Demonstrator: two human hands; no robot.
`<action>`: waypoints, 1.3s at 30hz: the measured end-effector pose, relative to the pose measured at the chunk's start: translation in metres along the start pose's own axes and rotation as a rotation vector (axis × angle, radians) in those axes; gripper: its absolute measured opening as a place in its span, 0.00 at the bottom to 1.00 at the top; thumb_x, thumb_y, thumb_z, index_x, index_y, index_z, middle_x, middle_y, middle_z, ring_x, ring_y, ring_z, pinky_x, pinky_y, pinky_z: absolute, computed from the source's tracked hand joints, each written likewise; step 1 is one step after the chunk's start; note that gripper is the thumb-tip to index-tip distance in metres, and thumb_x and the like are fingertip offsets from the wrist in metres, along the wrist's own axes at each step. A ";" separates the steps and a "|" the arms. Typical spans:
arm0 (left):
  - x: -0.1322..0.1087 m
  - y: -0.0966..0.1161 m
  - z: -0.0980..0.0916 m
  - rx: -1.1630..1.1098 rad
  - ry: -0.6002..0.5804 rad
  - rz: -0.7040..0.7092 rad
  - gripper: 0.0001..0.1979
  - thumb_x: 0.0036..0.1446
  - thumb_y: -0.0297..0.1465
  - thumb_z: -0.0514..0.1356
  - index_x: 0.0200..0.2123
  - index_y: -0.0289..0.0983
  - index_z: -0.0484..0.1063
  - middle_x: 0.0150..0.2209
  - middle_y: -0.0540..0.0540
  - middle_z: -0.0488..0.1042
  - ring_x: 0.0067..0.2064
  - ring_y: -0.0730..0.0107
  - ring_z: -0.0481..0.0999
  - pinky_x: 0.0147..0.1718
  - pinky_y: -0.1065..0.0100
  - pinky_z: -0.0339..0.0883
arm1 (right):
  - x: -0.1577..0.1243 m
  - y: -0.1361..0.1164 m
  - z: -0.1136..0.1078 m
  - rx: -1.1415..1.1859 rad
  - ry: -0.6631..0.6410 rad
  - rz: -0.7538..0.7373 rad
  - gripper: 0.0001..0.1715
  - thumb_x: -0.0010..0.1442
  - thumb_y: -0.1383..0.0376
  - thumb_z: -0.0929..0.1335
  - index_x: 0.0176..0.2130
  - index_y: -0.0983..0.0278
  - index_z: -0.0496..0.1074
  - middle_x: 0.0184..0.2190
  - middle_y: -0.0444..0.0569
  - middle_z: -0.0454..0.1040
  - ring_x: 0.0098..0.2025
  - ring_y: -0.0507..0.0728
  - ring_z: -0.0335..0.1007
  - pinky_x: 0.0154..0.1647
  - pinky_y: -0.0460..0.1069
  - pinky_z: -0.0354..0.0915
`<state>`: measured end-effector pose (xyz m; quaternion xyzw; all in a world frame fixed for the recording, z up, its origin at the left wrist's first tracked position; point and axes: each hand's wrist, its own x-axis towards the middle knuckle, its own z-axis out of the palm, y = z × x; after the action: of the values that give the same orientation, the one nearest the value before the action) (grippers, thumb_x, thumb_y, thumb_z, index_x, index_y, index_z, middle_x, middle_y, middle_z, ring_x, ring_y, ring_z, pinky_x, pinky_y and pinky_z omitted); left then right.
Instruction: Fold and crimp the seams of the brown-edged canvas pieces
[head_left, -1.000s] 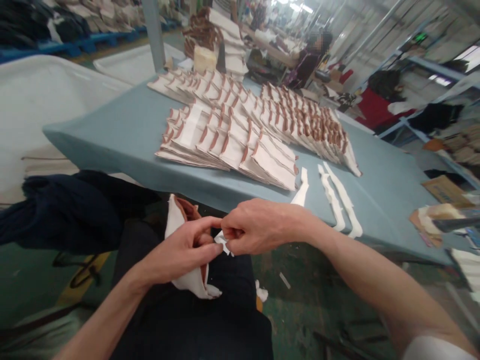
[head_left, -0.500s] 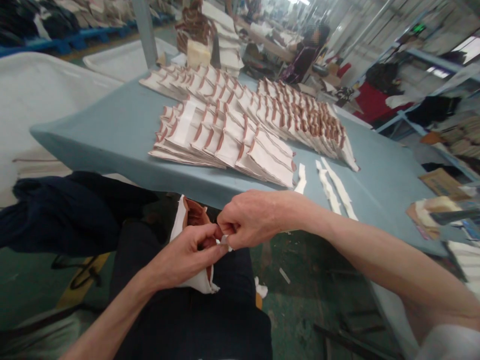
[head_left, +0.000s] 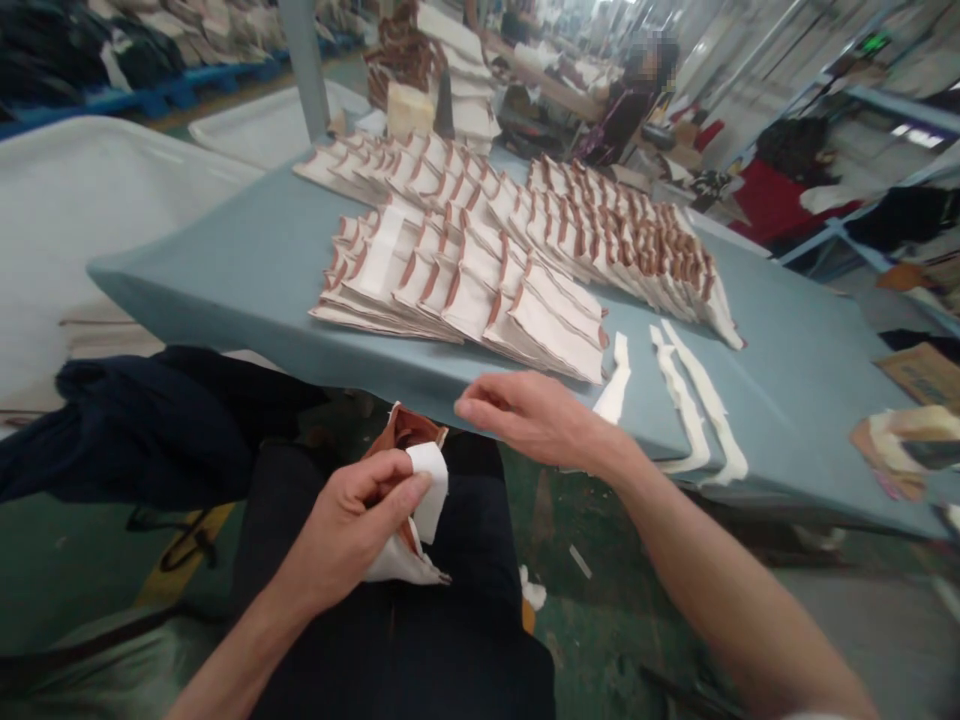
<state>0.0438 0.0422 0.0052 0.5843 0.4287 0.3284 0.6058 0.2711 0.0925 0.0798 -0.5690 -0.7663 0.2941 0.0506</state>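
Note:
My left hand [head_left: 367, 515] pinches a small white cloth piece [head_left: 430, 490] between thumb and forefinger. Just beneath it rests a white fabric pouch with a brown lining [head_left: 409, 570], mouth up on my lap. Most of its near side is hidden by the left hand, whose other fingers are out of sight. Off to the right and higher, my right hand [head_left: 525, 412] hovers by the table's front edge. Its fingers reach leftward, loosely bent, and nothing shows in them. Nearest to it lies a short white strip [head_left: 615, 380] on the table.
Rows of stacked white pouches with brown edges [head_left: 457, 275] cover the middle of the blue table [head_left: 210, 265]. Two long white strips [head_left: 694, 405] lie at their right. White bins [head_left: 112, 200] stand leftward. A person [head_left: 626, 105] sits farther back.
My right hand has let go of the white piece and moved up and right, away from the left hand. The left hand keeps the piece, which now shows more fully.

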 end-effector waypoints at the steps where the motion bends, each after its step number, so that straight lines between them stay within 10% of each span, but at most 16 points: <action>1: -0.002 0.000 0.000 0.037 0.075 0.030 0.16 0.64 0.40 0.62 0.28 0.36 0.76 0.23 0.52 0.72 0.22 0.73 0.70 0.21 0.75 0.62 | -0.005 0.004 0.012 0.172 -0.007 -0.004 0.25 0.75 0.50 0.64 0.40 0.65 0.80 0.31 0.47 0.79 0.31 0.53 0.68 0.33 0.48 0.57; 9: -0.010 0.002 0.005 0.182 0.234 0.207 0.14 0.64 0.33 0.62 0.27 0.37 0.80 0.21 0.53 0.74 0.21 0.75 0.71 0.21 0.77 0.63 | -0.022 -0.020 0.104 0.954 0.316 -0.094 0.15 0.67 0.53 0.74 0.40 0.63 0.80 0.36 0.47 0.81 0.39 0.55 0.75 0.45 0.50 0.69; 20: -0.027 -0.023 -0.007 0.117 0.491 0.013 0.29 0.74 0.56 0.46 0.31 0.41 0.68 0.25 0.52 0.67 0.25 0.69 0.65 0.23 0.69 0.59 | -0.007 -0.024 0.118 1.208 0.588 0.061 0.30 0.62 0.39 0.74 0.32 0.62 0.73 0.23 0.41 0.72 0.24 0.50 0.63 0.26 0.45 0.62; 25: -0.034 -0.045 -0.023 0.196 0.466 -0.023 0.36 0.70 0.64 0.39 0.22 0.43 0.54 0.22 0.52 0.56 0.25 0.67 0.58 0.26 0.65 0.58 | -0.019 -0.025 0.135 1.227 0.284 0.138 0.30 0.60 0.40 0.76 0.33 0.64 0.75 0.21 0.40 0.68 0.20 0.48 0.56 0.20 0.44 0.52; 33: -0.071 -0.058 -0.037 0.228 0.102 -0.145 0.18 0.63 0.45 0.59 0.27 0.40 0.64 0.25 0.53 0.64 0.27 0.70 0.64 0.26 0.71 0.59 | -0.019 -0.034 0.215 1.537 -0.061 0.302 0.39 0.48 0.32 0.78 0.29 0.61 0.69 0.14 0.35 0.62 0.16 0.46 0.51 0.17 0.44 0.48; 39: -0.099 -0.071 -0.049 0.334 0.074 -0.235 0.16 0.65 0.41 0.60 0.28 0.38 0.74 0.27 0.50 0.74 0.30 0.68 0.71 0.31 0.71 0.64 | -0.014 -0.029 0.238 1.576 -0.303 0.328 0.41 0.44 0.32 0.79 0.26 0.60 0.62 0.14 0.31 0.54 0.16 0.44 0.42 0.16 0.43 0.49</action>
<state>-0.0488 -0.0328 -0.0489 0.6099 0.5645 0.2011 0.5185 0.1532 -0.0188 -0.0973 -0.4253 -0.2403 0.8237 0.2880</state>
